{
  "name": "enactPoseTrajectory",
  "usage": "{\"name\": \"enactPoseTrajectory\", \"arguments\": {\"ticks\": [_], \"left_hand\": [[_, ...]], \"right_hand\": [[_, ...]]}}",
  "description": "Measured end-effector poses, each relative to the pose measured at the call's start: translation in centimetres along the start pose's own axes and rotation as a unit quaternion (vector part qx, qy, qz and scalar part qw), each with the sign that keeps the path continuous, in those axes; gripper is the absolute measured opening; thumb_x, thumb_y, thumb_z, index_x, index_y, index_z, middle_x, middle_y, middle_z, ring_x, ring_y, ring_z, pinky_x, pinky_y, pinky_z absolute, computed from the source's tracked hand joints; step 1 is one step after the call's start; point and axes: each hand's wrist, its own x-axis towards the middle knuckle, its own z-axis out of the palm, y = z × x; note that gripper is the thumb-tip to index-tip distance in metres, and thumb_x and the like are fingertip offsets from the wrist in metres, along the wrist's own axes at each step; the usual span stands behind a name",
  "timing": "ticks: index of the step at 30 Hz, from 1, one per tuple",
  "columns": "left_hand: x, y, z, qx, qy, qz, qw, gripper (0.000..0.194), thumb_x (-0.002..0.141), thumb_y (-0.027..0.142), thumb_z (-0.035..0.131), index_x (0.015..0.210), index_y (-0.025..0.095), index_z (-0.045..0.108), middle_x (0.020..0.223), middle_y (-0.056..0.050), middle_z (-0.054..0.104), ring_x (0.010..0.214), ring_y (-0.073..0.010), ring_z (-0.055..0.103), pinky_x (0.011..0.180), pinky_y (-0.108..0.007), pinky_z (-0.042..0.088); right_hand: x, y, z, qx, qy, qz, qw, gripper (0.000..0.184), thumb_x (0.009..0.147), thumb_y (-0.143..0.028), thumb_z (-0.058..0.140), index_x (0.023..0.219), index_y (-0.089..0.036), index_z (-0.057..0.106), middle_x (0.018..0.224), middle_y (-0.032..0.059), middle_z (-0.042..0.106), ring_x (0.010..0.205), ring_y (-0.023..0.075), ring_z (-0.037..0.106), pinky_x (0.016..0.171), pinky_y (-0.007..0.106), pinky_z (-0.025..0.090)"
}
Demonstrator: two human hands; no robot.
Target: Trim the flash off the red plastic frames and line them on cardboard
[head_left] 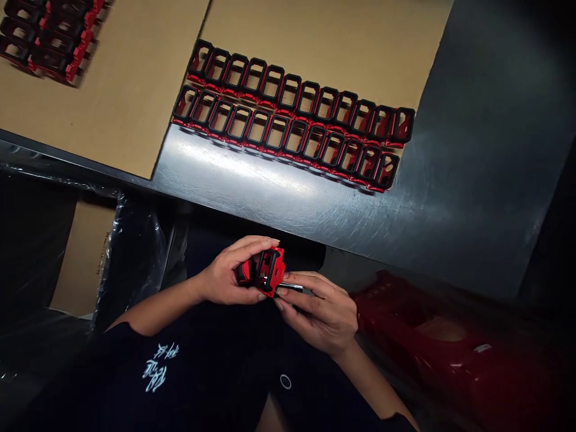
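Note:
Just off the table's front edge, my left hand (236,273) is closed around a red-and-black plastic frame (271,270), its thumb and fingers gripping opposite ends. A second red-and-black part (245,273) sits within the curl of the same hand, partly covered by the palm. From the right, my right hand (321,306) pinches a slim shiny metal tool (291,287), whose tip meets or lies close against the frame's red side. Fingers hide most of that tool, so its exact kind does not show.
Two slanting rows of similar frames (274,129) stand on cardboard (324,30) and the metal table (252,192). More frames (56,39) are grouped on another cardboard sheet (103,84). Clear plastic wrap (130,240) hangs at left; a glossy red object (432,336) lies at lower right.

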Motion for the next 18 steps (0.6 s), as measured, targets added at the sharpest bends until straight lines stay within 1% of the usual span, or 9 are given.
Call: {"name": "enactPoseTrajectory", "arguments": {"ticks": [4, 7, 12, 14, 18], "left_hand": [[-0.1, -0.2, 0.0, 0.000, 0.003, -0.002, 1.000, 0.085, 0.078, 0.034, 0.081, 0.153, 0.025, 0.043, 0.141, -0.018, 0.059, 0.129, -0.0301, 0.058, 0.109, -0.049, 0.050], [-0.1, -0.3, 0.0, -0.002, 0.003, -0.010, 1.000, 0.084, 0.079, 0.035, 0.081, 0.153, 0.025, 0.043, 0.141, -0.018, 0.059, 0.130, -0.0296, 0.058, 0.110, -0.049, 0.050], [-0.4, -0.3, 0.0, 0.007, 0.006, -0.015, 1.000, 0.085, 0.079, 0.034, 0.082, 0.153, 0.025, 0.043, 0.141, -0.018, 0.059, 0.131, -0.0293, 0.057, 0.110, -0.049, 0.050], [-0.5, -0.3, 0.0, 0.013, 0.007, -0.013, 1.000, 0.085, 0.079, 0.035, 0.081, 0.154, 0.025, 0.043, 0.141, -0.018, 0.059, 0.131, -0.0290, 0.057, 0.110, -0.049, 0.049], [-0.4, -0.2, -0.1, 0.025, 0.008, -0.009, 1.000, 0.085, 0.080, 0.035, 0.081, 0.154, 0.025, 0.042, 0.138, -0.018, 0.059, 0.128, -0.0287, 0.058, 0.108, -0.049, 0.051]], "right_hand": [[0.0, 0.1, 0.0, 0.005, -0.003, -0.003, 1.000, 0.016, 0.088, -0.008, 0.075, 0.100, -0.018, 0.076, 0.097, 0.0083, 0.074, 0.087, 0.0206, 0.072, 0.072, 0.031, 0.064], [-0.1, 0.1, 0.0, 0.002, -0.004, 0.002, 1.000, 0.016, 0.088, -0.008, 0.075, 0.100, -0.019, 0.076, 0.099, 0.0079, 0.073, 0.089, 0.0207, 0.072, 0.073, 0.031, 0.064], [-0.3, -0.1, 0.1, -0.008, 0.003, 0.019, 1.000, 0.016, 0.089, -0.009, 0.075, 0.101, -0.019, 0.077, 0.110, 0.0088, 0.072, 0.094, 0.0208, 0.072, 0.078, 0.031, 0.064], [-0.5, -0.1, 0.2, -0.010, 0.005, 0.034, 0.999, 0.015, 0.089, -0.010, 0.075, 0.101, -0.020, 0.077, 0.112, 0.0088, 0.071, 0.094, 0.0201, 0.072, 0.079, 0.030, 0.064], [-1.0, -0.3, 0.2, -0.002, 0.002, 0.054, 0.999, 0.015, 0.090, -0.010, 0.075, 0.102, -0.019, 0.077, 0.108, 0.0074, 0.071, 0.093, 0.0174, 0.072, 0.080, 0.025, 0.063]]}}
